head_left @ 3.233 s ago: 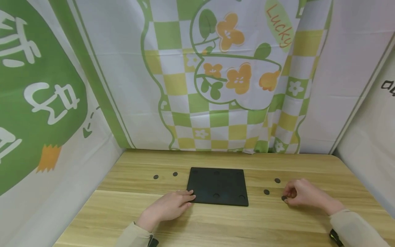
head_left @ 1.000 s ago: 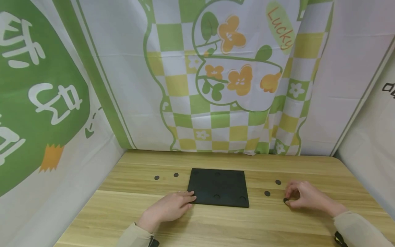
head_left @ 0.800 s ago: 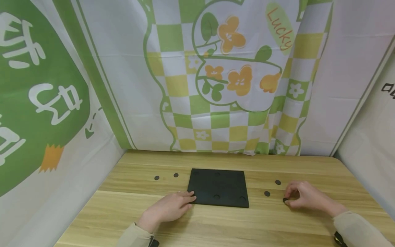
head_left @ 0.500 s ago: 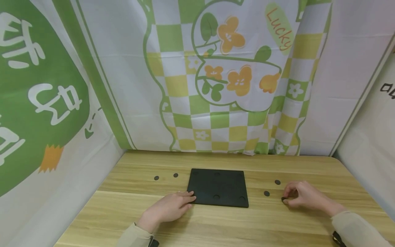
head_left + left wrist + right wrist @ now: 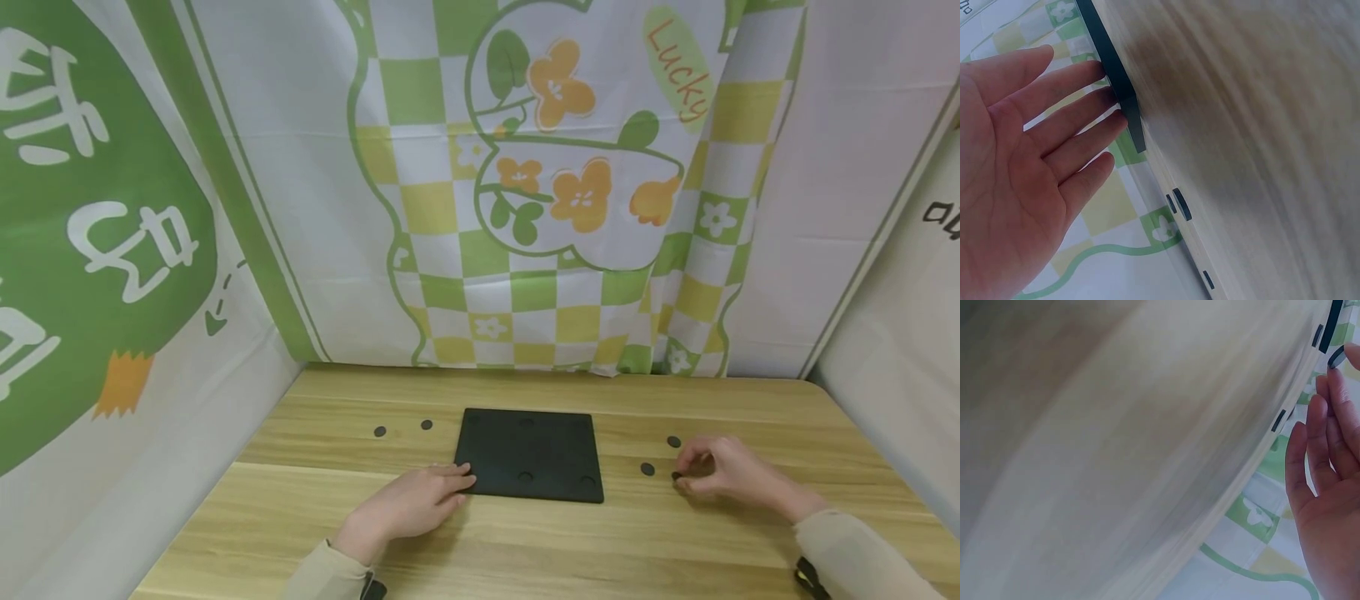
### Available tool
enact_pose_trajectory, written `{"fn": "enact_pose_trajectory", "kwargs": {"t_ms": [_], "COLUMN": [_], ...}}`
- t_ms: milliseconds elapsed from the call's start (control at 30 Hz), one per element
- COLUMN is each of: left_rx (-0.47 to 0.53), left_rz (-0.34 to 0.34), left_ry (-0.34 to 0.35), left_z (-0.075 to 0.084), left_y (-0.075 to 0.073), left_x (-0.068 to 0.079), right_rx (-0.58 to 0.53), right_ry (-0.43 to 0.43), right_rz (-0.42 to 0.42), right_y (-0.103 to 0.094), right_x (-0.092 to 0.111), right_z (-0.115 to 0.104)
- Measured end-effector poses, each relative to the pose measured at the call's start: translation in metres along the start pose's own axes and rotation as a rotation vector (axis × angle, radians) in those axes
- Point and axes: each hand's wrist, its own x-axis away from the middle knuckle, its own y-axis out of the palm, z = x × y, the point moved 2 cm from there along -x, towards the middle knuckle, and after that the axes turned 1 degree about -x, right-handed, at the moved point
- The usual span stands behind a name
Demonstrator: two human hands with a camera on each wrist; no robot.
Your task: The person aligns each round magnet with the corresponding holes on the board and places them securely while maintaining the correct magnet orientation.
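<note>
A thin black rectangular board (image 5: pixel 532 454) with shallow round marks lies flat on the wooden table. The straight fingertips of my left hand (image 5: pixel 420 500) rest on its near left corner; the left wrist view shows these fingers (image 5: pixel 1085 137) along the board's edge. To the right of the board, my right hand (image 5: pixel 723 475) pinches a small dark round disc (image 5: pixel 677 477) between thumb and forefinger. The right wrist view catches this disc (image 5: pixel 1335 357) tilted at the fingertips. Close by on the table lie two more flat discs, a nearer one (image 5: pixel 648 469) and a farther one (image 5: pixel 673 442).
Left of the board lie two similar dark discs, an outer one (image 5: pixel 380 432) and an inner one (image 5: pixel 427 425). A printed green and white curtain (image 5: pixel 525 317) hangs at the table's back edge. White cloth walls (image 5: pixel 907 333) flank the wooden table (image 5: pixel 540 550).
My right hand, pinching the disc, has moved slightly left and away from me toward the two discs on that side. The left hand stays at the board's corner.
</note>
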Motion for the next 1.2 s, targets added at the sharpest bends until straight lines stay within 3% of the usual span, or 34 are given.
{"fn": "enact_pose_trajectory", "kwargs": {"t_ms": [1200], "left_rx": [0.006], "left_rz": [-0.001], "left_ry": [0.006], "left_z": [0.000], "left_y": [0.000], "left_x": [0.000], "right_rx": [-0.104], "right_ry": [-0.033], "right_rz": [0.014], "right_y": [0.016], "right_x": [-0.023], "right_z": [-0.019]}}
